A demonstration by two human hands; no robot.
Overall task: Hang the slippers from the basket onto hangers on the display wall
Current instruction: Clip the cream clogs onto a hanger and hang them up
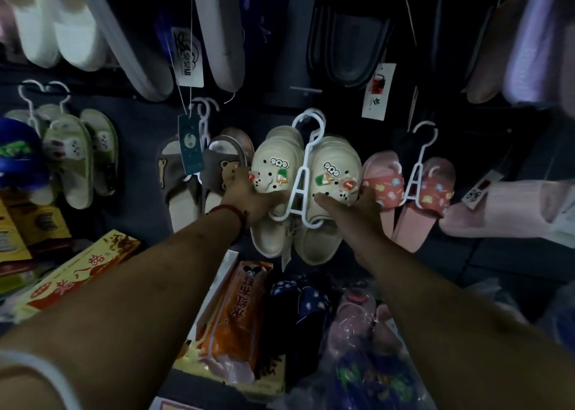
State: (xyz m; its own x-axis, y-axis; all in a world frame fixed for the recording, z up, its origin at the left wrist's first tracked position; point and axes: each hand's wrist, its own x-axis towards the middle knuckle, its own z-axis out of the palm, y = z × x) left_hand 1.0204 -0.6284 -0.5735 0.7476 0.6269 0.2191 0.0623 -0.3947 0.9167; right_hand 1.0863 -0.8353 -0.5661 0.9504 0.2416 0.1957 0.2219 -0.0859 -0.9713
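While both hands hold the cream clogs in the head view, treat the step as seating their hanger on the far wall. The left hand grasps the left clog's toe; the right hand grasps the right one. Whether the hook sits on a rail cannot be told. Lift evenly, keep the hanger level, and let go only once it bears the weight. The brown pair sits just left and the pink pair just right; withdraw toward the near side.
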